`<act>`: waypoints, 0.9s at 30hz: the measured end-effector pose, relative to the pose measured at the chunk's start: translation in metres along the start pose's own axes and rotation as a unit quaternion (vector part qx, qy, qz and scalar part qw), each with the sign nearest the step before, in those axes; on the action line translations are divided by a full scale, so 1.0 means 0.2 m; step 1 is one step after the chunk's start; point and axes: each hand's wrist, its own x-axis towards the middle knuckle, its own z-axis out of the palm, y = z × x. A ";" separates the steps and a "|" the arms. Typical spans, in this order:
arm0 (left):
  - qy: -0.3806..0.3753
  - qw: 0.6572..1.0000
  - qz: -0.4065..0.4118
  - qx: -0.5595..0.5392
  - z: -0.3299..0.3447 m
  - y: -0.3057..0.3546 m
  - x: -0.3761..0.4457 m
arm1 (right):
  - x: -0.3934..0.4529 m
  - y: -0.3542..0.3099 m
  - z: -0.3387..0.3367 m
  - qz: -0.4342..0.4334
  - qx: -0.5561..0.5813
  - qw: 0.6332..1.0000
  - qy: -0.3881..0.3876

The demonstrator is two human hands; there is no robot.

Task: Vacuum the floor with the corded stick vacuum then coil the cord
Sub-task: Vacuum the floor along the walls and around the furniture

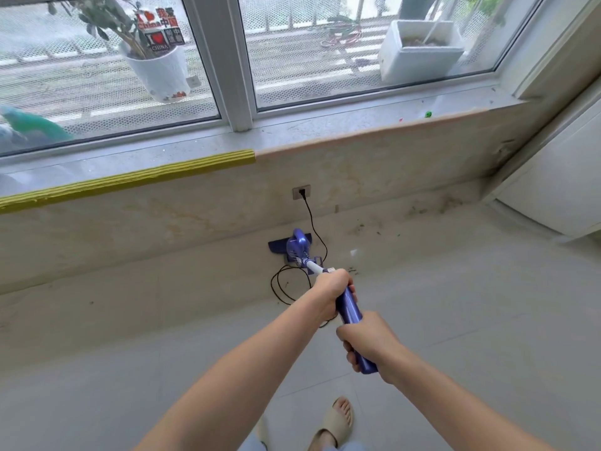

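Two bare hands hold a purple stick vacuum (349, 312) out in front of the person. The left hand (331, 289) is the far one. Its grip is wrapped tight around the top of the purple handle, right where the white tube (314, 266) begins. The right hand (367, 341) is the near one. Its grip is curled round the low end of the handle, with the fingers tucked under it. Both grips are closed firmly on the handle, with no fingers spread.

The vacuum points toward 12 o'clock, away from the person. Its purple body (296, 245) and flat head (276, 247) sit on the floor (455, 320), right up against the bottom of the low wall (162, 229) under the window (357, 47).

The black cord (317, 231) is plugged into a wall socket (301, 192) just above the vacuum, at 12 o'clock. From there it hangs down, runs past the vacuum's right side, and lies in a loose loop on the floor at 9 o'clock from the left hand.

Little bits of dirt (429, 206) lie along the wall at 2 o'clock. A yellow strip (130, 177) covers part of the window ledge at 10 o'clock. A white plant pot (159, 73) stands outside the glass. One foot in a tan slipper (336, 421) shows at 6 o'clock.
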 end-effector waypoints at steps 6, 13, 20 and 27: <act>0.013 0.999 0.006 0.035 -0.01 0.12 0.09 | 0.14 -0.08 0.01 -0.015 0.013 1.000 0.002; 0.015 1.000 0.020 0.008 0.06 0.22 0.16 | 0.22 -0.19 -0.10 -0.029 -0.037 0.999 0.004; -0.003 1.000 -0.005 0.019 0.14 0.12 0.11 | 0.10 -0.10 -0.17 -0.005 -0.020 1.000 -0.007; 0.003 1.000 0.007 0.030 0.14 0.23 0.16 | 0.23 -0.17 -0.17 -0.011 0.002 1.000 -0.003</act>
